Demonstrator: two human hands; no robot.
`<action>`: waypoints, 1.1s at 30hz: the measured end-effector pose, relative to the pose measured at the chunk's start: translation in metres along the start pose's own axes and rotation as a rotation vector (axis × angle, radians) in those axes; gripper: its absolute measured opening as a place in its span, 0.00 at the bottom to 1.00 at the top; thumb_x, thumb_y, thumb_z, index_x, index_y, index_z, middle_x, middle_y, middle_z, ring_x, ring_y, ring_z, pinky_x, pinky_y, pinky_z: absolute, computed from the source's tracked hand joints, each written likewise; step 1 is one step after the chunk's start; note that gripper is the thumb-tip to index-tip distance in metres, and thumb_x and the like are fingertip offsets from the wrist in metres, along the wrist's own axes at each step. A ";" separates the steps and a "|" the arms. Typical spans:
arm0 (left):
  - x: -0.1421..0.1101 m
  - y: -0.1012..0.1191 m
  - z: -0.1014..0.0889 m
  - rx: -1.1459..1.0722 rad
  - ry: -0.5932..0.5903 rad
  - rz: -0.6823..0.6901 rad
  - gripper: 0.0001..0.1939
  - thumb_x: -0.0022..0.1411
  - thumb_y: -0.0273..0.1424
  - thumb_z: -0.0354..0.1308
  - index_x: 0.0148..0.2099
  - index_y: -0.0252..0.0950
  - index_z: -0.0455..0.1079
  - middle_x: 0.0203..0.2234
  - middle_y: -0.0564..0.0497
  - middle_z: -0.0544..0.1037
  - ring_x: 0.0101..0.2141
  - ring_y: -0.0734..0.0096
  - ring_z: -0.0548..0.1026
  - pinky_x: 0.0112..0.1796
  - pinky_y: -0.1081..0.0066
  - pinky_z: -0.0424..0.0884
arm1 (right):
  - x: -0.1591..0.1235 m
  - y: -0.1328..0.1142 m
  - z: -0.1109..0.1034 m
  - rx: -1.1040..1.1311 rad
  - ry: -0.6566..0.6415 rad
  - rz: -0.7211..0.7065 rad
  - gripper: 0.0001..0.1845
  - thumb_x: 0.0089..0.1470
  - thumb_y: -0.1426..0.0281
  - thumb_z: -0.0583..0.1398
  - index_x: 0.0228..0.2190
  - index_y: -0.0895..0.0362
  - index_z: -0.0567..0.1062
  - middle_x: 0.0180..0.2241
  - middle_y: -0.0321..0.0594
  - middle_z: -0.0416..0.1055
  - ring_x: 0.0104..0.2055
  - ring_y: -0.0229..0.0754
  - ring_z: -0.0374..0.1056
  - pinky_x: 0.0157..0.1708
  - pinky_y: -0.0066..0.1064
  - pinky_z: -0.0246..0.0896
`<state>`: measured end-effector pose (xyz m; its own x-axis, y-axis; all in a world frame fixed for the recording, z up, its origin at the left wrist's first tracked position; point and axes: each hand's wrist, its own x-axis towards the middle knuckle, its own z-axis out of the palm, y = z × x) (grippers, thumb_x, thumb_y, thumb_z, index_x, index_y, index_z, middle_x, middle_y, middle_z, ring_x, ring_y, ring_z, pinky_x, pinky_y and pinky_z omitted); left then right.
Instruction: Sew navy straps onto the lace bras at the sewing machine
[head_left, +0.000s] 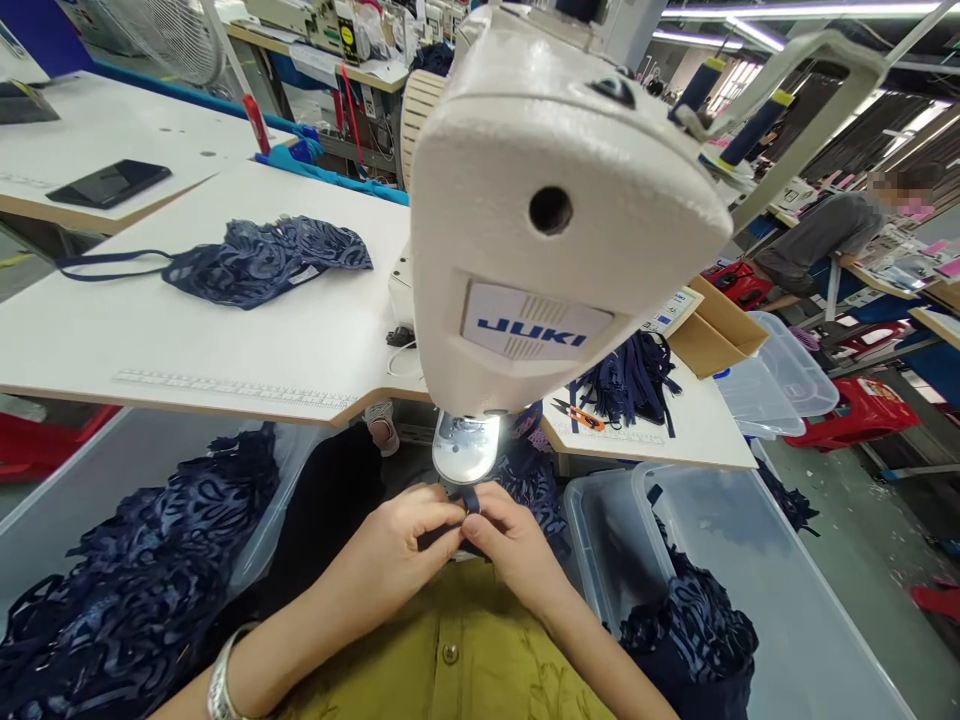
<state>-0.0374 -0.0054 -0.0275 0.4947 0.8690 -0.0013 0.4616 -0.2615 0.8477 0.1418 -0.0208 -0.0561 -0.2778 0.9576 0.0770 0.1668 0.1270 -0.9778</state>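
One white tabletop (150, 345) spreads ahead of the hands, reaching far to their left and more narrowly to their right. Over it, beyond and above the hands, stands a cream sewing machine (480, 200) lettered JUKI, its lamp lit. Two clear plastic bins flank the hands lower down: a right bin (795, 570), with a navy bundle (697, 630) inside, and a left bin (289, 490) heaped with navy patterned pieces (172, 540). A navy garment (262, 262) lies on the tabletop, ahead and left of the hands, one thin loop trailing away from them.

Both hands meet close together in front of the machine's rounded metal bed (465, 445). Left hand (401, 530) and right hand (517, 545) are nearly closed, fingers curled inward, thumb tips almost touching. Ahead and right of them lies a pile of navy strips (630, 380), and on its near side orange-handled scissors (583, 415). Smallest is a narrow navy strap (470, 497), pinched between the thumbs and fingers of both hands, just on the near side of the metal bed; its lower part is hidden by the fingers.
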 end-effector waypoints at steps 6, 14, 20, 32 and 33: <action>0.002 0.001 0.010 -0.060 0.024 -0.047 0.12 0.67 0.34 0.50 0.39 0.39 0.75 0.33 0.52 0.77 0.36 0.72 0.75 0.38 0.75 0.71 | -0.005 0.003 0.007 0.165 0.245 0.018 0.10 0.56 0.62 0.62 0.34 0.53 0.81 0.36 0.41 0.72 0.40 0.40 0.69 0.40 0.30 0.66; -0.008 -0.001 0.015 0.340 0.208 0.257 0.13 0.69 0.31 0.46 0.49 0.37 0.70 0.29 0.53 0.70 0.28 0.77 0.72 0.30 0.78 0.69 | -0.004 0.007 0.009 0.201 0.331 -0.092 0.07 0.53 0.63 0.64 0.31 0.53 0.78 0.32 0.38 0.73 0.35 0.39 0.70 0.36 0.29 0.66; -0.014 -0.003 0.016 0.559 0.334 0.453 0.14 0.69 0.28 0.47 0.54 0.31 0.64 0.29 0.52 0.70 0.27 0.75 0.71 0.28 0.77 0.69 | -0.006 0.008 0.016 0.416 0.376 -0.097 0.08 0.49 0.66 0.68 0.33 0.51 0.76 0.28 0.33 0.71 0.31 0.36 0.68 0.33 0.27 0.66; -0.018 -0.002 0.017 0.599 0.348 0.472 0.14 0.70 0.28 0.46 0.55 0.31 0.62 0.30 0.52 0.71 0.28 0.75 0.71 0.28 0.76 0.69 | -0.010 0.014 0.015 0.181 0.390 -0.286 0.09 0.53 0.77 0.64 0.26 0.51 0.73 0.30 0.33 0.73 0.37 0.39 0.68 0.40 0.33 0.64; -0.017 0.000 0.017 0.599 0.350 0.460 0.14 0.70 0.29 0.44 0.54 0.32 0.63 0.29 0.52 0.70 0.27 0.75 0.71 0.27 0.76 0.68 | -0.010 0.014 0.015 0.170 0.383 -0.296 0.10 0.53 0.78 0.63 0.26 0.51 0.74 0.30 0.33 0.73 0.37 0.39 0.68 0.40 0.33 0.64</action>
<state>-0.0332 -0.0271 -0.0370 0.5175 0.6756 0.5252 0.6320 -0.7155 0.2977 0.1330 -0.0328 -0.0735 0.0824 0.9169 0.3905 -0.0319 0.3941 -0.9185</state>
